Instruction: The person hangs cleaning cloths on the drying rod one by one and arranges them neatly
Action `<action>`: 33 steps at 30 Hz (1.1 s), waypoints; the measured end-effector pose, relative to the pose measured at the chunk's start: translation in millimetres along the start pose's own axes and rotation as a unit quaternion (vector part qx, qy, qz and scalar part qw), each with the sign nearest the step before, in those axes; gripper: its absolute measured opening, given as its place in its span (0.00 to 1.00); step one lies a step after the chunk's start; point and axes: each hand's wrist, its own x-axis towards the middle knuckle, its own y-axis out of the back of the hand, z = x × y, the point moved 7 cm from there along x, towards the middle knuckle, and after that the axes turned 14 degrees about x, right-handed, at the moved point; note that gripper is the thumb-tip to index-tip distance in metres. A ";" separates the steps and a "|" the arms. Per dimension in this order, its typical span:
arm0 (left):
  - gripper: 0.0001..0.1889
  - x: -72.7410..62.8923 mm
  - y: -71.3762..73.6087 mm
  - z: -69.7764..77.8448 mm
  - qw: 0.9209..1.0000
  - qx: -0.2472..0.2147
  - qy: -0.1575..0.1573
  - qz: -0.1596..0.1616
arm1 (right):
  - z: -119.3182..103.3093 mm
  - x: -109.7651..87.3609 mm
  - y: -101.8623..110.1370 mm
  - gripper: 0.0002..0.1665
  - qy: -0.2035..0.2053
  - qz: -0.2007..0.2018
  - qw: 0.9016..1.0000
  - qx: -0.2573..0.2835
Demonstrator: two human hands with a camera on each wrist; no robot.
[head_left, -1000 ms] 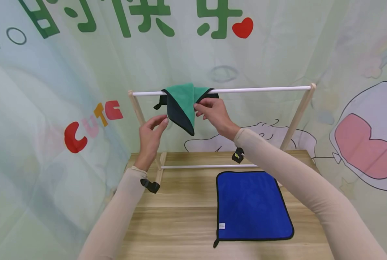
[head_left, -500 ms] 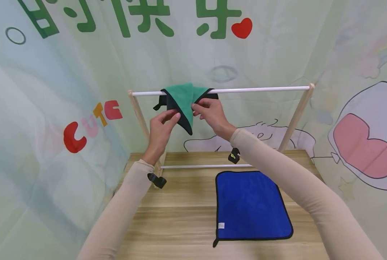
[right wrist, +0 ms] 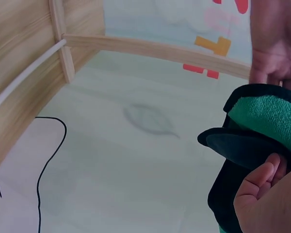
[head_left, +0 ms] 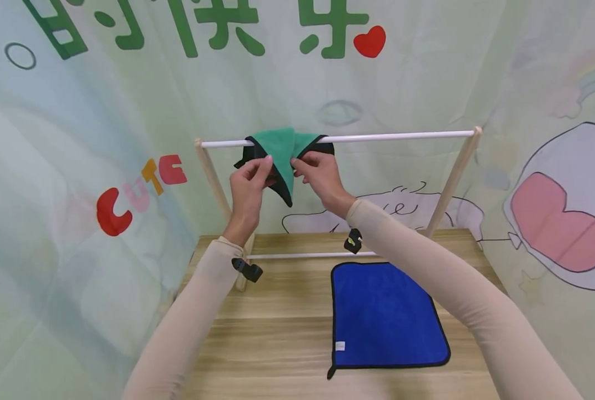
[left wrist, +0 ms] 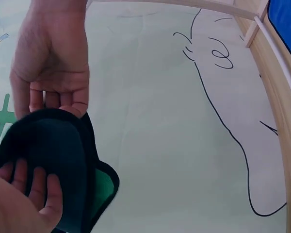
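The green cloth (head_left: 279, 145) is draping over the white rail (head_left: 392, 137), toward its left end, with a dark-edged corner dangling between your hands. Your left hand (head_left: 246, 191) is rising from below, thumb and curled fingers pinching the cloth's dark left edge; your right hand (head_left: 324, 175) is angling inward, thumb and fingers pinching the opposite edge. Your sleeves (head_left: 437, 266) are slanting in, running off the head view's bottom border. The right one is covering a corner of the blue cloth (head_left: 387, 316) lying on the wooden table (head_left: 277, 344). The right wrist view's edge is cropping the green cloth; the left wrist view's is cropping your left hand.
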 end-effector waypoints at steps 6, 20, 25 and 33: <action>0.13 8.8 -0.5 6.0 0.999 -0.001 0.029 0.033 | -1.8 0.5 5.0 0.12 0.013 0.026 0.999 0.014; 0.11 29.1 44.2 1.5 0.996 -0.017 0.059 0.071 | -19.6 2.4 30.9 0.14 0.009 0.055 0.997 0.048; 0.13 35.7 63.4 0.0 0.994 0.037 0.062 0.078 | -29.0 6.8 45.1 0.12 0.001 0.066 0.995 0.070; 0.14 48.7 75.7 4.5 0.995 0.057 0.048 0.065 | -38.5 14.3 69.5 0.10 -0.014 0.086 0.992 0.087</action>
